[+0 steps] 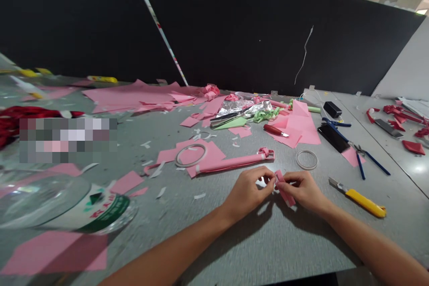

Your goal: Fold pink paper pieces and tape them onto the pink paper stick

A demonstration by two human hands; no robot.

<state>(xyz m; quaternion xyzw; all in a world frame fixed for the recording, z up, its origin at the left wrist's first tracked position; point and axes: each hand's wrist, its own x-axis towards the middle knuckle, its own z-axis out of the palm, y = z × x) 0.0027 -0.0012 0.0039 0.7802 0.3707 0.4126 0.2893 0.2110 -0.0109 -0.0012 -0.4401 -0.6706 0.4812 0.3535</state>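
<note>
A narrow folded strip of pink paper [287,195] is pinched between the thumb and fingers of my right hand [303,190], over the near part of the table. My left hand [250,190] is closed in a pinch at the strip's upper left end; whether its fingertips grip the paper itself is too small to tell. Just beyond my hands lies a rolled pink paper tube [231,162] with a pink knot at its right end. One roll of clear tape [306,160] rests past my right hand, and another tape roll [191,155] sits on pink paper to the left.
A yellow box cutter [365,202] lies right of my right hand. Behind it are blue-handled pliers [372,161], a black phone [333,137] and a red-handled knife [275,130]. A plastic bottle [67,203] lies at the left. Pink sheets [130,96] line the black wall [234,31].
</note>
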